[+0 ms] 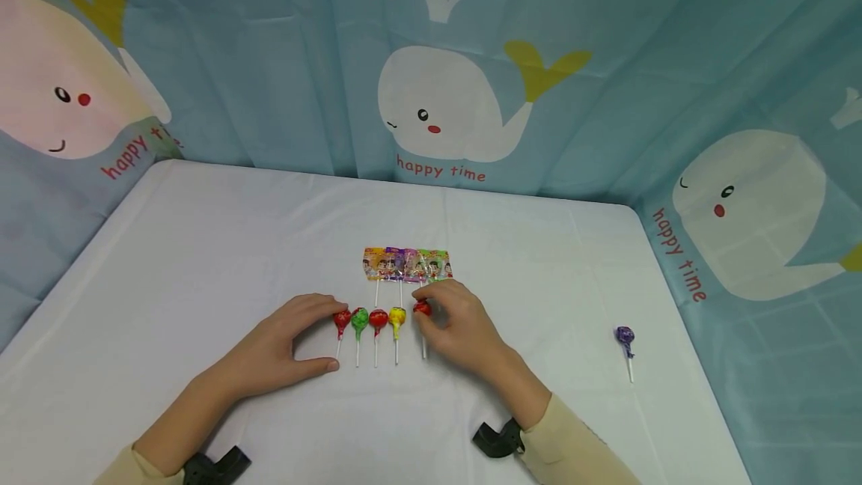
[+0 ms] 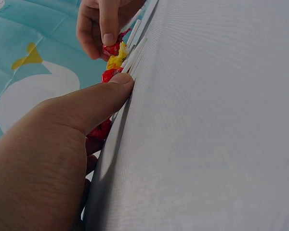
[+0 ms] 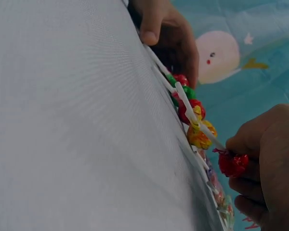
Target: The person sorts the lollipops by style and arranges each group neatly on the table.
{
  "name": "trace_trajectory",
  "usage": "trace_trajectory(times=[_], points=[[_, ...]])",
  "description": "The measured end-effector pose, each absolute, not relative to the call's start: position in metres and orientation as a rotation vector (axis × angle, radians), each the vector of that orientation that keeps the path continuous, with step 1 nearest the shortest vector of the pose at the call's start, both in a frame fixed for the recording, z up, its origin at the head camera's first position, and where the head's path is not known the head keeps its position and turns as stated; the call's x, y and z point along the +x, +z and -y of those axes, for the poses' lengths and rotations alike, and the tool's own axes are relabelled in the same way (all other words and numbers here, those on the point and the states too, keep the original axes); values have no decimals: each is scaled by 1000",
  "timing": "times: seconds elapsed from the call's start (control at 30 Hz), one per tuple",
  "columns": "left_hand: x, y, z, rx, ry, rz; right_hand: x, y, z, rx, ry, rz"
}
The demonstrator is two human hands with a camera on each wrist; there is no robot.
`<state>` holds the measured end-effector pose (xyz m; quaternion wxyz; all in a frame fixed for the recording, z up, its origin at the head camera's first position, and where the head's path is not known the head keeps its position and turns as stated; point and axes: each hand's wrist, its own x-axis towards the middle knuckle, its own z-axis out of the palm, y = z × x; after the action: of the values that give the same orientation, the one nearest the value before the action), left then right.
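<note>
My right hand (image 1: 465, 326) pinches a red lollipop (image 1: 422, 308) by its wrapped head, its stick pointing toward the near edge. Left of it, a row of lollipops lies side by side: a yellow lollipop (image 1: 397, 317), a red lollipop (image 1: 378, 319), a green lollipop (image 1: 360, 319) and, at the left end, another red lollipop (image 1: 342, 319). My left hand (image 1: 286, 343) rests beside that end one, fingertips touching its head and thumb extended near its stick. In the right wrist view, the held red lollipop (image 3: 232, 164) sits between thumb and fingers.
Behind the row lie several flat lollipops (image 1: 407, 264) in printed wrappers, sticks toward me. A purple lollipop (image 1: 625, 336) lies apart at the right on the white tablecloth (image 1: 269, 223). A blue whale-print curtain (image 1: 296, 81) encloses the table's back and sides.
</note>
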<state>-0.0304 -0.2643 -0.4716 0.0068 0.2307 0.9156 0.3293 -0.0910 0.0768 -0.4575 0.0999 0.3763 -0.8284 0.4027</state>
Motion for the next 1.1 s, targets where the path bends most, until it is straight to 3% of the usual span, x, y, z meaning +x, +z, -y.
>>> trace_trajectory(times=[1.1], points=[[-31,-472,264,772,1041,-2865,-90,-461,-67,1143,1023,2503]])
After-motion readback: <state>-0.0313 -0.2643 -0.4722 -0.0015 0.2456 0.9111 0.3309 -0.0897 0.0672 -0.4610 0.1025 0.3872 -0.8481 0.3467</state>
